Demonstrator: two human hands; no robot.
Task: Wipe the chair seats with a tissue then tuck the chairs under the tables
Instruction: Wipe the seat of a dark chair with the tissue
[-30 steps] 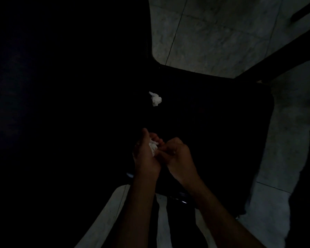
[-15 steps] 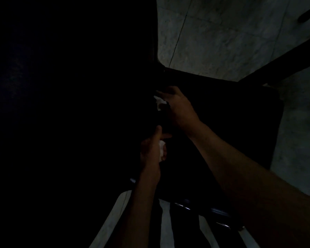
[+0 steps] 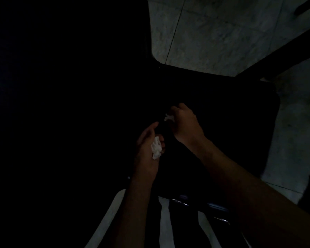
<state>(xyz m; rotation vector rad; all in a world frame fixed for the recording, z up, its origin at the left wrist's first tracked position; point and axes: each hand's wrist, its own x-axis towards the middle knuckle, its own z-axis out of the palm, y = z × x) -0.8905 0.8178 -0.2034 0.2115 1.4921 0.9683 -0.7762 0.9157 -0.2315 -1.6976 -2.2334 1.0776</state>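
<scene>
The small tissue scrap (image 3: 168, 117), a second earlier lying loose on the dark chair seat (image 3: 240, 122), had been pinched by the right hand (image 3: 185, 124) and drawn back toward 6 o'clock, suggesting stray bits were being gathered before wiping went on. Two hands, two tissue pieces and one chair were counted; the crumpled tissue (image 3: 156, 148) was cradled in the loosely curled left hand (image 3: 148, 149) at about 7 o'clock of the right

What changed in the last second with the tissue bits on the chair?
The right hand reached forward to the loose tissue scrap on the dark chair seat, pinched it and drew it back. The left hand kept the crumpled tissue.
</scene>
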